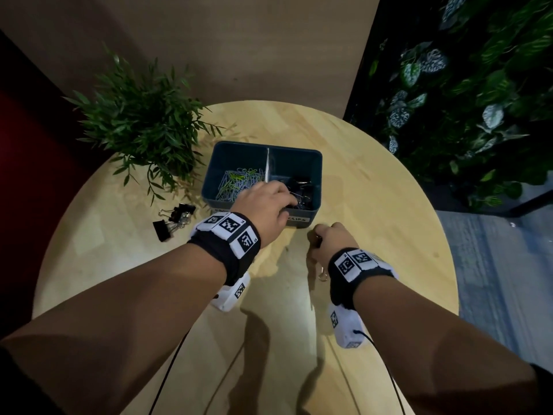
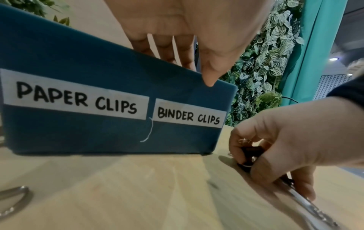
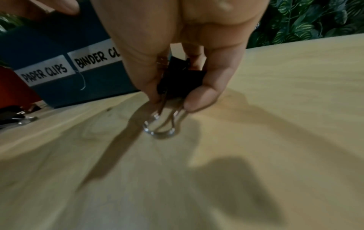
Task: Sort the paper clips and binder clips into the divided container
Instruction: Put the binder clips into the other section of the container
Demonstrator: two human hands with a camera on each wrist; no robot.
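My right hand pinched a black binder clip just off the table, beside the divided container. My left hand reached, fingers straight, over the binder side; I couldn't tell whether it held anything. Next, I judged, came a lift over the wall. Only the wrist views showed the labels; only the head view showed spare clips waiting

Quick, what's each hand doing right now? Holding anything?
Left hand: fingers reach down into the binder clip side of the blue container; whether they hold anything cannot be told.
Right hand: pinches a black binder clip at the table.
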